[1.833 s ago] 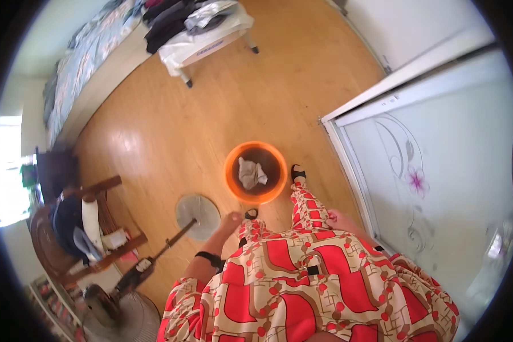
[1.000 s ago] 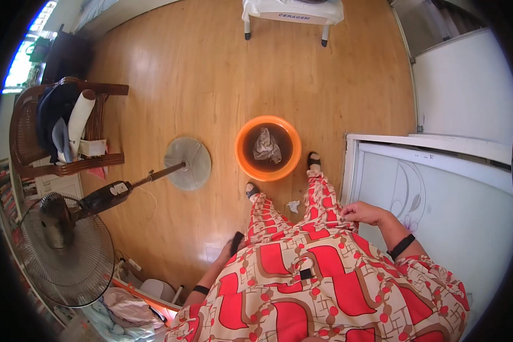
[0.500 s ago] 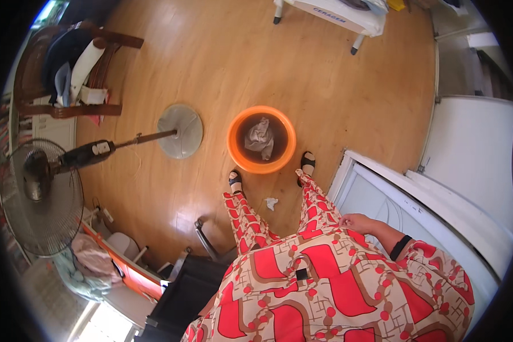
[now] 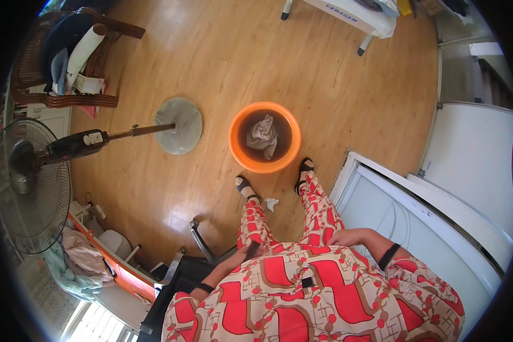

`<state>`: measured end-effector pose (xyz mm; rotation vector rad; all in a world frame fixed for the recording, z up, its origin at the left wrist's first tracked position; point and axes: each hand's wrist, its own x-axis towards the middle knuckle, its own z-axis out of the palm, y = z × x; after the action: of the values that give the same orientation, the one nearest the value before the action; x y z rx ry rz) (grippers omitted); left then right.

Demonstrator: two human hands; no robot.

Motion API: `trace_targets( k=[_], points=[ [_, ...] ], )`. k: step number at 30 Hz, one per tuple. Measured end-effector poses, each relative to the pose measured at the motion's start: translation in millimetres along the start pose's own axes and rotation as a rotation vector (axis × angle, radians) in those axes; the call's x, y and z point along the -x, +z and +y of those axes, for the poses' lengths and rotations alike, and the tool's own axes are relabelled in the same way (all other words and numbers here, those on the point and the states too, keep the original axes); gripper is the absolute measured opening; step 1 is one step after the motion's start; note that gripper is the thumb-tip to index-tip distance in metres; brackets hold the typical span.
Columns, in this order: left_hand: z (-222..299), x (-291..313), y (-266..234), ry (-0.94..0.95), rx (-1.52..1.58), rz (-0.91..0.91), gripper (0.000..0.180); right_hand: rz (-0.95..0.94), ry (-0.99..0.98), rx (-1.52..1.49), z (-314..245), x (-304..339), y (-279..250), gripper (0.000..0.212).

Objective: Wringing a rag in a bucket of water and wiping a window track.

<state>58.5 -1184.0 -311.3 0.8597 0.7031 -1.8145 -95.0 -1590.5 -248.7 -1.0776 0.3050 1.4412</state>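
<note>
My right hand (image 4: 344, 237) is curled closed against the thigh of my red-and-beige patterned trousers (image 4: 318, 207); what its fingers hold, if anything, is hidden. On the other side, my left hand (image 4: 243, 256) rests by my left thigh, next to a small dark strip (image 4: 252, 250). Its fingers are too unclear to read. In front of my feet stands an orange basin (image 4: 234, 154) of dark water. A crumpled greyish-beige cloth (image 4: 262, 135) sits in that water, partly above the surface. Neither hand touches the basin.
A standing fan (image 4: 33, 162) with a round base (image 4: 179, 126) is left of the basin. Behind it stands a loaded wooden chair (image 4: 68, 101). A crumpled white scrap (image 4: 272, 204) lies near my feet. A white panel (image 4: 382, 202) is close on my right, a white-framed bed (image 4: 353, 17) far ahead.
My left hand and forearm have come into view beside my left thigh. My right hand has shifted slightly left and lower, its fingers curled. My left foot has moved right. The basin and cloth stay put.
</note>
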Motion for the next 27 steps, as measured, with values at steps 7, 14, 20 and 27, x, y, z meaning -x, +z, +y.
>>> trace_targets(
  k=[7, 14, 20, 27],
  points=[
    [114, -66, 58, 0.223, -1.304, 0.199, 0.04, -0.514, 0.292, 0.292, -53, -98, -60, 0.015],
    [251, -202, -75, 0.317, -0.971, 0.368, 0.042, 0.606, -0.249, -0.318, -48, -248, -207, 0.018],
    [303, -283, -117, 0.3, -0.543, 0.41, 0.072, 1.289, -0.088, -0.979, 1, -389, -287, 0.042],
    [298, -366, -135, 0.385, -0.365, 0.443, 0.081, 1.522, -0.095, -0.368, 15, -475, -345, 0.061]
  ],
)
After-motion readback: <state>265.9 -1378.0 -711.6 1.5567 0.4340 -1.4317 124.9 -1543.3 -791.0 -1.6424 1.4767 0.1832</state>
